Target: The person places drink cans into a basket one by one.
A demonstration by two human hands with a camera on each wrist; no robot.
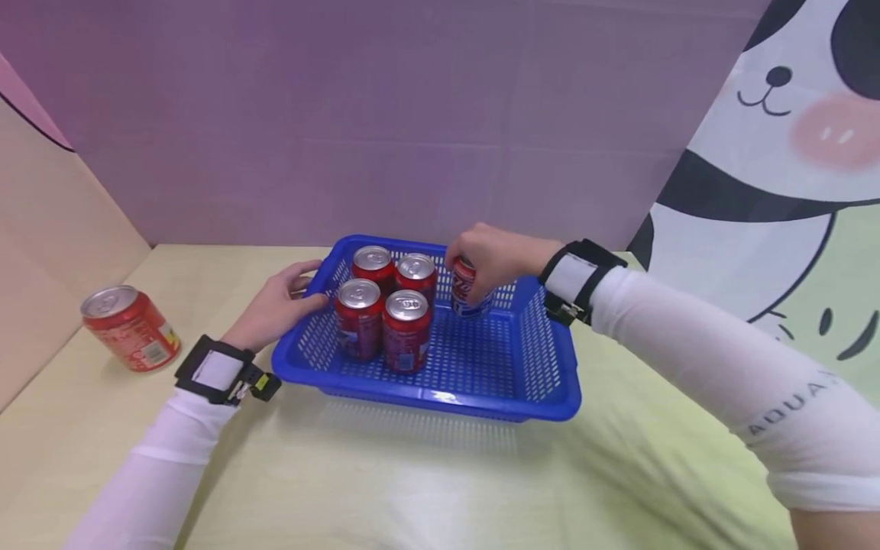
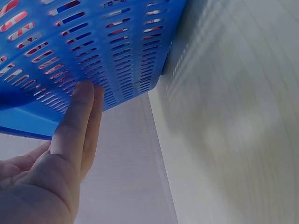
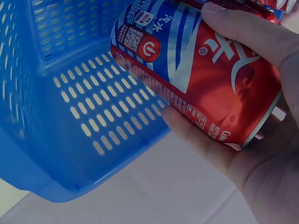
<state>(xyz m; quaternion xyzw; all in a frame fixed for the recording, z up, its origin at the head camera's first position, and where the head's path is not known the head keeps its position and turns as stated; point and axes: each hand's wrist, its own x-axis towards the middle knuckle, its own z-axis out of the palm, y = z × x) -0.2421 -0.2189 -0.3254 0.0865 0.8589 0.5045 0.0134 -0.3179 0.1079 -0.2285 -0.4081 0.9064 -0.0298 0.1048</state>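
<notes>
A blue plastic basket (image 1: 474, 382) with slotted walls stands on the table. Several red soda cans (image 1: 407, 336) are upright in its left half. My right hand (image 1: 496, 256) grips a red and blue soda can (image 1: 462, 294) from above, inside the basket's right half. In the right wrist view, the thumb and fingers wrap round this soda can (image 3: 187, 70), tilted in that view. At the basket's left end, my left hand (image 1: 278, 305) touches the rim. The left wrist view shows straight fingers (image 2: 74, 116) against the slotted outer wall.
Another red can (image 1: 131, 328) stands on the pale table (image 1: 412, 489), left of the left hand. A purple backdrop (image 1: 412, 122) rises behind the basket. A cloth with a panda print (image 1: 770, 214) hangs at the right.
</notes>
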